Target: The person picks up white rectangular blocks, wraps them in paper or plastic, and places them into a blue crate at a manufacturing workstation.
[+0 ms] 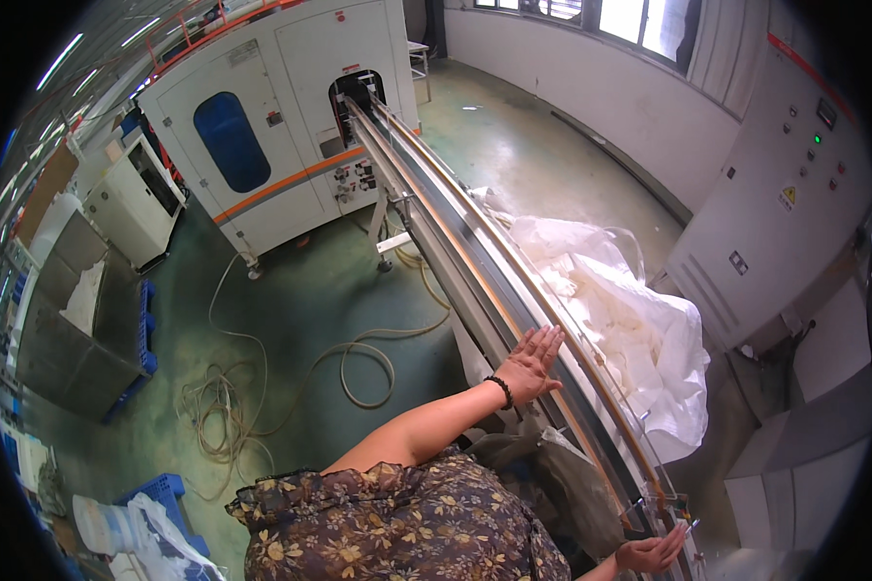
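Observation:
My left hand (531, 366), with a dark beaded bracelet at the wrist, lies over the long narrow conveyor (494, 281). Its fingers are stretched out, and nothing shows in its grip. Down at the lower right, my right hand (652, 552) is beside the near end of the same conveyor, close to a small metal fitting (639, 513). The fingers there look extended, with no held thing visible. Thin rails run along both sides of the conveyor's dark belt. Up ahead, the conveyor enters an opening in a large white machine (310, 68).
A big white woven sack (669, 358) stands right of the conveyor. Coiled hoses (225, 416) lie on the green floor to the left. A grey control cabinet (765, 213) with a green light stands at right. Metal bins (68, 320) and blue pallets (170, 494) line the left.

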The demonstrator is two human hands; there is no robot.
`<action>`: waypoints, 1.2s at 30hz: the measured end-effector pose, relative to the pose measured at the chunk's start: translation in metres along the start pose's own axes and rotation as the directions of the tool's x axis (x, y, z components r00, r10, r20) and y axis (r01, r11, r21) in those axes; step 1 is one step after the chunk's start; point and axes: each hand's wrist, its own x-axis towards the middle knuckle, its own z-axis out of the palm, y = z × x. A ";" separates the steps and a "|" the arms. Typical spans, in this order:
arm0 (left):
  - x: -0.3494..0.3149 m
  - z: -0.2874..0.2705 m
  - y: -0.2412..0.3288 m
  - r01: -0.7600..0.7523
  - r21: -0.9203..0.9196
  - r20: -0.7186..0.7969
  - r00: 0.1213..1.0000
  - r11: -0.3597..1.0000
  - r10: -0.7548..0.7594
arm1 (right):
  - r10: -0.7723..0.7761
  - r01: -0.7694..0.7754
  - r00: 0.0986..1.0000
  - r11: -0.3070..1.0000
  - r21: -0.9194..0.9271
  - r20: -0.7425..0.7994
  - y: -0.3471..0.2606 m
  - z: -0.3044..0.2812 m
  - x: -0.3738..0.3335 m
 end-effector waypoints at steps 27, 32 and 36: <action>0.003 -0.002 -0.010 -0.117 -0.055 -0.131 0.985 0.992 0.109 | 0.413 -0.384 0.667 0.904 -0.188 0.620 0.032 0.004 -0.013; 0.024 -0.023 -0.018 -0.198 -0.076 -0.036 0.980 0.977 0.196 | 0.312 -0.626 0.417 0.779 0.021 0.854 0.010 0.042 0.028; 0.031 -0.023 -0.031 -0.225 -0.125 0.004 0.974 0.966 0.227 | 0.129 -0.539 0.246 0.842 0.025 0.961 -0.079 0.083 0.061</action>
